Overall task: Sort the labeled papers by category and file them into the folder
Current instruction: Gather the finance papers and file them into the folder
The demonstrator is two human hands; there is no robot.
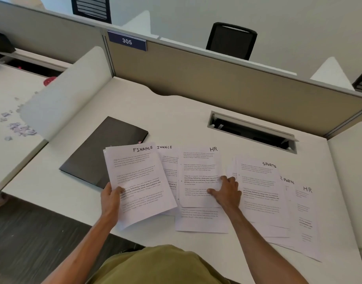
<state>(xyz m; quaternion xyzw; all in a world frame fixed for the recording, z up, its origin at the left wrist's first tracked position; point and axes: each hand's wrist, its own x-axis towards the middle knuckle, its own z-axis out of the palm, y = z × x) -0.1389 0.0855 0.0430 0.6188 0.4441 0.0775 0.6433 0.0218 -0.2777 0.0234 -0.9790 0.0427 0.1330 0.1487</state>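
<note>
Desk: white tabletop point(196, 111) in an office cubicle, with a tan partition point(196, 78) along its far edge carrying a blue sign point(127, 41) that reads 305.
Folder: dark folder point(98, 152), closed and flat, towards the left edge of the tabletop, its near corner under the lifted papers.
Left hand: left hand point(110, 198) grips the FINANCE sheets point(139, 181) by their lower left edge, thumb on top, holding them tilted above the near edge.
Second FINANCE sheet point(165, 154): flat on the tabletop, mostly covered, its heading showing between the lifted sheets and the HR pile.
Right hand: right hand point(227, 191) lies with its fingers spread and fairly straight, pressing on the HR pile point(198, 171) at the middle of the tabletop.
SPORTS pile point(262, 191): just right of that hand, fanned and overlapping.
Loose HR sheet point(305, 212): nearest the right edge, partly under the SPORTS pile.
Cable slot point(251, 132): open, beyond the papers.
Neighbouring desk: paper scraps point(18, 128) scattered on it.
</note>
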